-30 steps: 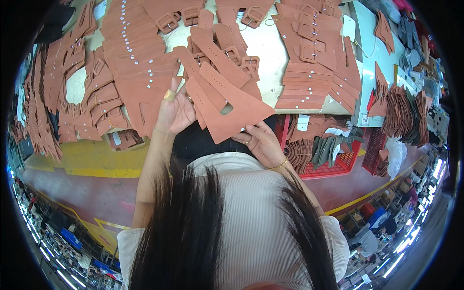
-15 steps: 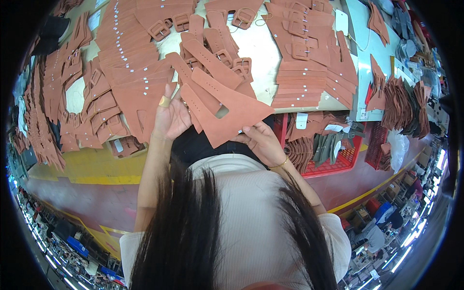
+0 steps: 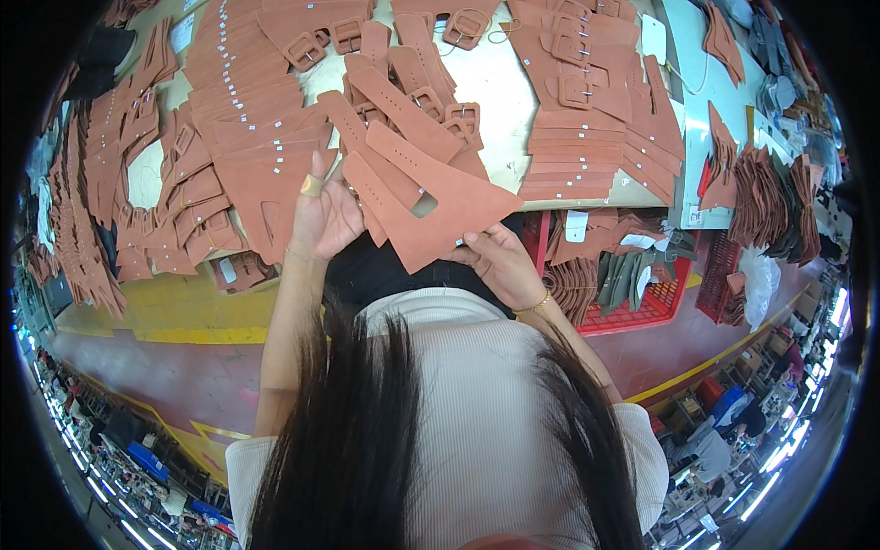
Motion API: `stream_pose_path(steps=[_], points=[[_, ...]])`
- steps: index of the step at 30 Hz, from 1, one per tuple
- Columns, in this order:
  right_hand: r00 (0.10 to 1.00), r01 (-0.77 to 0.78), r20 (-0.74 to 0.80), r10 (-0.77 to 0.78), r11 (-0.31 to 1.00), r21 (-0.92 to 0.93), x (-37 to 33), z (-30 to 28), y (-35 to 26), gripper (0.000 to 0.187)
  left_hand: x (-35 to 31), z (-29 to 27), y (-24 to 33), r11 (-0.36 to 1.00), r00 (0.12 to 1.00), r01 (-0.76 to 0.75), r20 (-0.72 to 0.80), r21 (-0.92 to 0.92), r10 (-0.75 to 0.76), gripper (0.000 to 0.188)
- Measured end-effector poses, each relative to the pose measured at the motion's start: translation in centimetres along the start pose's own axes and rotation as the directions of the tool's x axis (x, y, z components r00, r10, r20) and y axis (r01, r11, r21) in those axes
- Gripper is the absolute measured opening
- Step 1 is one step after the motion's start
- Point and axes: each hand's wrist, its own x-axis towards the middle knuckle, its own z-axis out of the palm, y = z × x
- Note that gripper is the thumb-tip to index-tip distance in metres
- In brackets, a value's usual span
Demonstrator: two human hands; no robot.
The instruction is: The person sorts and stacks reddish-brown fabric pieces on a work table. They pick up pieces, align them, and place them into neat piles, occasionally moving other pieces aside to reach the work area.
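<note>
My right hand [image 3: 502,264] pinches the lower right edge of a brown leather-like strap piece [image 3: 458,206], thumb on top. The piece is wide and triangular at one end, with a cut-out slot and two punched-hole straps pointing up and left. My left hand [image 3: 327,218] is palm up at the piece's left side, thumb raised and apart, a yellowish band round the thumb. Its fingertips are partly hidden by the strap ends. Beyond the piece lie more punched straps and covered buckles [image 3: 463,119] on the table.
Overlapping brown panels [image 3: 243,110] with small white labels cover the table's left. Buckled pieces [image 3: 576,90] and fanned panels [image 3: 568,165] lie to the right. Below the table edge stands a red crate [image 3: 632,316] with brown and green bundles. A pale green table [image 3: 710,73] adjoins at right.
The view has shifted slightly. My hands keep nearly the same pose, and the strap piece stays in my right hand.
</note>
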Motion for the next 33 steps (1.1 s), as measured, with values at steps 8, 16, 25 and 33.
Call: stream_pose_path(steps=[8,16,25,33], points=[[1.000,0.006,0.008,-0.006,1.000,0.004,0.0,-0.2,0.1,0.029,0.0,0.0,0.0,0.999,1.000,0.003,0.029,-0.034,-0.002,0.072],[1.000,0.007,-0.008,-0.008,0.996,-0.084,-0.2,1.3,-0.7,0.026,0.0,0.1,0.0,1.000,1.000,0.003,0.027,-0.024,-0.002,0.072],[0.942,0.166,0.299,-0.154,0.986,-0.016,3.3,5.5,-3.6,0.024,0.1,-0.4,0.0,0.918,0.991,-0.125,0.087,0.377,0.099,0.083],[0.995,0.064,-0.065,-0.076,0.983,-0.172,7.1,3.0,-1.6,0.024,-0.2,0.5,-0.8,0.981,0.996,-0.080,-0.016,0.175,0.084,0.064]])
